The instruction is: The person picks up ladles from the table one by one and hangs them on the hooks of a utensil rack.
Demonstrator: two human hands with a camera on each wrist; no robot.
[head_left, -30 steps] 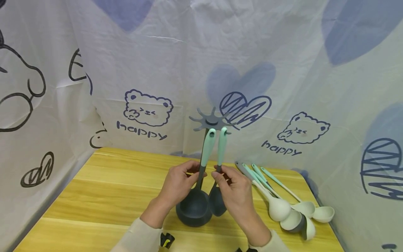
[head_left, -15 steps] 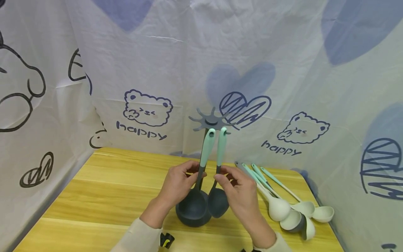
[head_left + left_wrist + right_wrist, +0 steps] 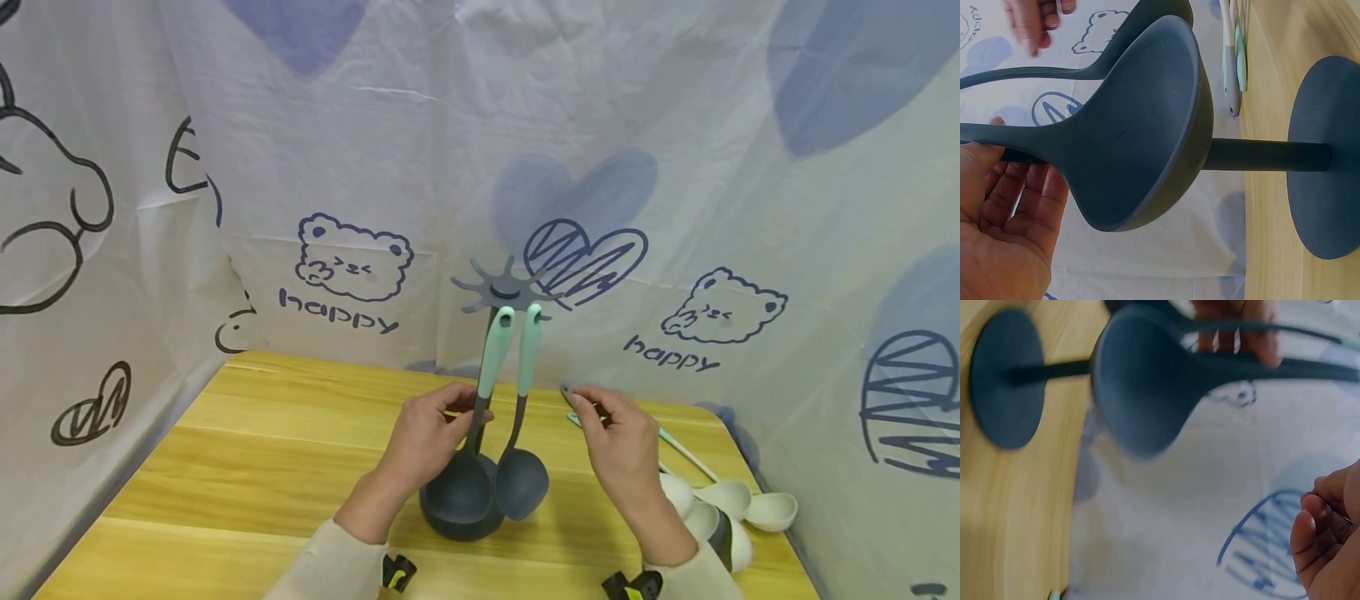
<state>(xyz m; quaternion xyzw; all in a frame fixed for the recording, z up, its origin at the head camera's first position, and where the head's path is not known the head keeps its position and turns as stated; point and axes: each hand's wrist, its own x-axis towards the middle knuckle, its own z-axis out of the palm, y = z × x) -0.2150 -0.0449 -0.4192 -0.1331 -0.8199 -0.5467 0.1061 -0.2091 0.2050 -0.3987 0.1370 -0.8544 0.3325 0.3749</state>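
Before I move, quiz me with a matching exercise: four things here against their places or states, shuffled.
Things:
1. left hand
2. right hand
3. loose utensils
4. stand base

Places or states:
A. lying on the table, right of the stand
B. round and dark, at the foot of the post
C. fingers curled at the handle of the left ladle
D. apart from both ladles, holding nothing

Pairs: 1-C; 2-D; 3-A; 4-B.

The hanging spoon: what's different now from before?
The right hand let go of the dark spoon and moved right, toward the pile of utensils. The spoon now hangs free. The stand, and the left hand with its grip on the ladle, stayed put.
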